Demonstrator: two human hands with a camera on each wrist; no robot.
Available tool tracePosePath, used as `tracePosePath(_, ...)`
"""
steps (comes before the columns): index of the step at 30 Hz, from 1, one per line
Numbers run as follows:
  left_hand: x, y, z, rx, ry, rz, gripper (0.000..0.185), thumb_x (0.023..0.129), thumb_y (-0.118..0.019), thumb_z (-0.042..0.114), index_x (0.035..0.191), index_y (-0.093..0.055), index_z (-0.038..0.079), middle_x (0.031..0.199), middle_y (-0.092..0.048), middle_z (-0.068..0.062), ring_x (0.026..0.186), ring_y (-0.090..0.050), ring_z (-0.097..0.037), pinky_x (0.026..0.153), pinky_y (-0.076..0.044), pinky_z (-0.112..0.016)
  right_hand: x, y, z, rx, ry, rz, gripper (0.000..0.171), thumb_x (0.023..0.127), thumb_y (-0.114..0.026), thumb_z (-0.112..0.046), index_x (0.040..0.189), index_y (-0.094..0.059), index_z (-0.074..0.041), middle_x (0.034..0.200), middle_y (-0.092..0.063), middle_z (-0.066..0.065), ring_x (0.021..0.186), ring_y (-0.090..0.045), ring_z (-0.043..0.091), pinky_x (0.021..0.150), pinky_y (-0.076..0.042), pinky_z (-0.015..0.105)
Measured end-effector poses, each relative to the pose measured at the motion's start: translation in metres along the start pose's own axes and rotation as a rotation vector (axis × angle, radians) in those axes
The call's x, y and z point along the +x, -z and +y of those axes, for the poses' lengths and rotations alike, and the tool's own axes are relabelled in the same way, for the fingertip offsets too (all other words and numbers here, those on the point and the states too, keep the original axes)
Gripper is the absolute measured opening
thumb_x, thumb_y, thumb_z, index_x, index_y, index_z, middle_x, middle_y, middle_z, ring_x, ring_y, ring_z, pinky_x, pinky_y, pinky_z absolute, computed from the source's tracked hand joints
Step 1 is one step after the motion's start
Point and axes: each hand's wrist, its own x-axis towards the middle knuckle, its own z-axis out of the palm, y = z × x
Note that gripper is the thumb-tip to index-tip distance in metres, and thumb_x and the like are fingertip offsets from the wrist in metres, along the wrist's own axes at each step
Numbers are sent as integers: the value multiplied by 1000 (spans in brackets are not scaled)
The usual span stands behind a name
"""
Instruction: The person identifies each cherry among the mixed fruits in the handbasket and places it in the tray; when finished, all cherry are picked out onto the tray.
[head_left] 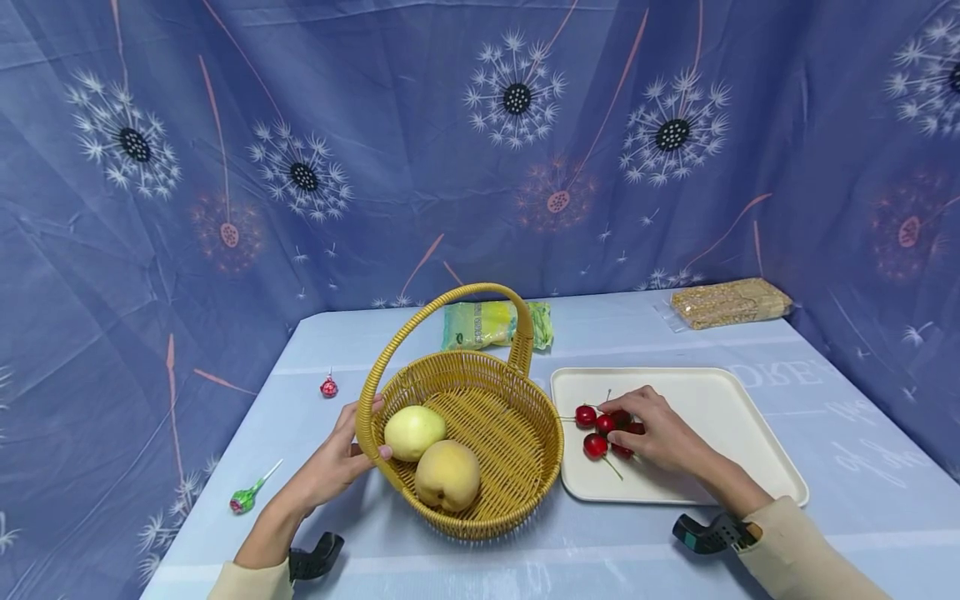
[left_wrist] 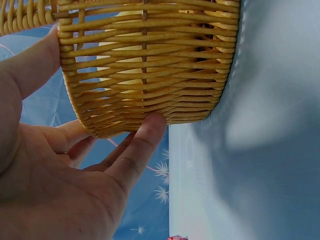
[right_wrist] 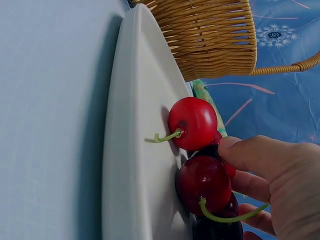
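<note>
A yellow wicker basket with a tall arched handle stands mid-table, holding a pale green-yellow pear and a yellow peach-like fruit. My left hand grips its left side, the thumb at the rim and the fingers against the outer weave. To the right, red cherries with green stems lie bunched on the left part of a cream tray. Over them, my right hand pinches a dark cherry between thumb and fingers; brighter cherries sit beside it. The hand partly hides the bunch.
On the left lie a red-wrapped lollipop and a green-wrapped lollipop. Behind the basket is a green-yellow packet; a clear bag of grain-like food lies at the back right. A blue patterned curtain hangs behind the table.
</note>
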Motion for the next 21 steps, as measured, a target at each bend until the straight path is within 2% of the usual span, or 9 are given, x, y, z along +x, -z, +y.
tracePosePath(4,1,0,0,-6,-1,-3,73,88,-66,20,147,-27,4,148,-18,-17,128,-38,-39,91,-43,-15,-1,1,0,-4,-1,4,38,78,-76,-17,114,-66,-20,110,-64,1,99,-47,15,79,-42,36)
tracePosePath(9,2,0,0,-1,5,-2,72,88,-66,19,147,-28,4,147,-18,-16,125,-41,-37,90,-45,-18,0,3,-2,-8,15,26,37,78,-76,-17,114,-67,-20,110,-65,0,101,-47,15,80,-43,38)
tracePosePath(16,1,0,4,56,11,11,71,88,-66,23,146,-30,5,146,-23,-15,126,-40,-36,94,-42,-43,1,10,-8,-36,46,94,33,81,-73,-18,113,-67,-18,110,-67,-1,101,-48,14,80,-42,38)
tracePosePath(21,0,1,6,98,8,37,69,88,-66,25,145,-32,7,145,-28,-15,122,-45,-36,93,-42,-45,4,16,-13,-32,67,154,29,82,-72,-19,111,-67,-17,111,-67,2,102,-48,16,82,-41,41)
